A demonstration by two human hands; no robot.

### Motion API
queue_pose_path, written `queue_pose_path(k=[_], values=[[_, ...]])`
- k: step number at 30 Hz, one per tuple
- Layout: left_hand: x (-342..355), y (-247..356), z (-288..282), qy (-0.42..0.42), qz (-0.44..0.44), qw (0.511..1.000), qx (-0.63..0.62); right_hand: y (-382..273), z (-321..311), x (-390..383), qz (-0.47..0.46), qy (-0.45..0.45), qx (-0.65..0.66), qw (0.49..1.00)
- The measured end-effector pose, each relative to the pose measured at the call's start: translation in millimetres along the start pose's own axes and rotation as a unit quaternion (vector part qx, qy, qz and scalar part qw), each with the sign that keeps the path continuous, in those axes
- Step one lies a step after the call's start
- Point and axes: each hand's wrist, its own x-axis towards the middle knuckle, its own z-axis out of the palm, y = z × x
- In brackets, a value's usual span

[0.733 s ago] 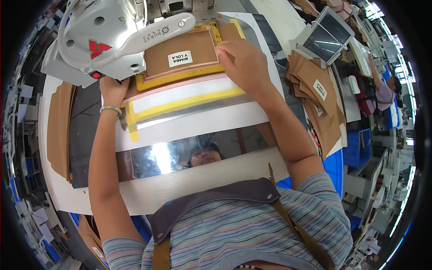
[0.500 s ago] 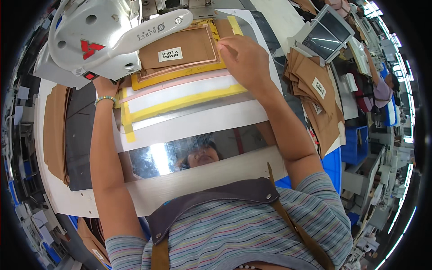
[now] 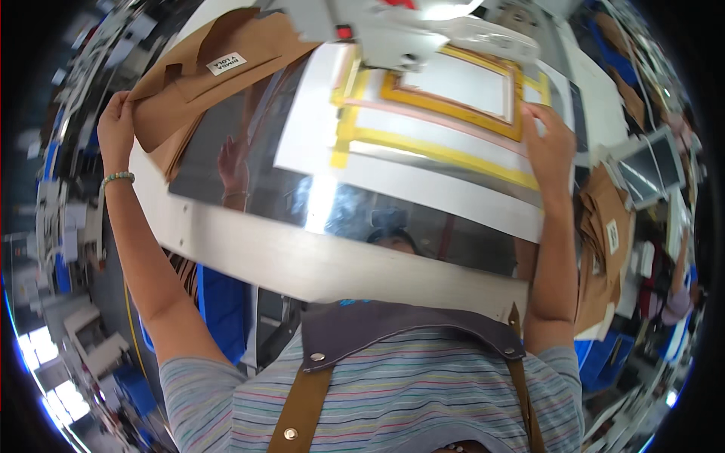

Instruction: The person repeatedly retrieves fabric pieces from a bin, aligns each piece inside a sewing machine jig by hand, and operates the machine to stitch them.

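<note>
My left hand [image 3: 115, 127] is out at the far left, its fingers closed on the near edge of a brown panel [image 3: 170, 102]. The panel is a flexible-looking sheet with a white label [image 3: 226, 63], raised at a slant over the left side of the table. On the right, my right hand [image 3: 550, 140] has thumb and fingers at the right edge of a yellow rectangular frame [image 3: 453, 112]. White surface shows through the frame's opening. Under the frame lies a white sheet bordered with yellow tape [image 3: 438, 153]. A white machine head [image 3: 396, 38] covers the frame's upper left corner.
Brown panels are stacked [image 3: 181, 153] at the table's left under the held one. More labelled brown panels [image 3: 604, 234] lie at the right, below a tablet-like screen [image 3: 649, 166]. A shiny metal plate [image 3: 347, 215] runs along the near side, reflecting light.
The labelled brown panel has left the frame's opening and is now at the left in my left hand, which came out from beside the machine. My right hand stays at the frame's edge.
</note>
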Motion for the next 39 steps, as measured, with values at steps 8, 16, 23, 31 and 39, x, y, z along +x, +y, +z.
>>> queue_pose_path(k=[8, 16, 23, 31, 39], values=[[-206.6, -182.3, -135.5, 0.291, -0.320, 0.894, 0.114, 6.7, -6.6, 0.7, 0.075, -0.075, -0.013, 0.994], [-450.8, -257.7, -223.9, 0.049, -0.480, 0.804, 0.347, 7.7, 2.4, -1.8, 0.056, -0.092, 0.017, 0.994], [-510.4, -253.3, -229.8, 0.012, -0.515, 0.750, 0.414, 15.0, 5.4, -2.7, 0.073, -0.097, 0.038, 0.992], [-411.2, -149.9, -138.2, 0.106, -0.290, 0.875, 0.372, 2.7, -0.1, -2.2, 0.065, -0.114, 0.023, 0.991], [-437.5, -119.1, -121.4, 0.011, -0.189, 0.929, 0.317, 4.0, 5.0, -4.5, 0.077, -0.121, 0.050, 0.988]])
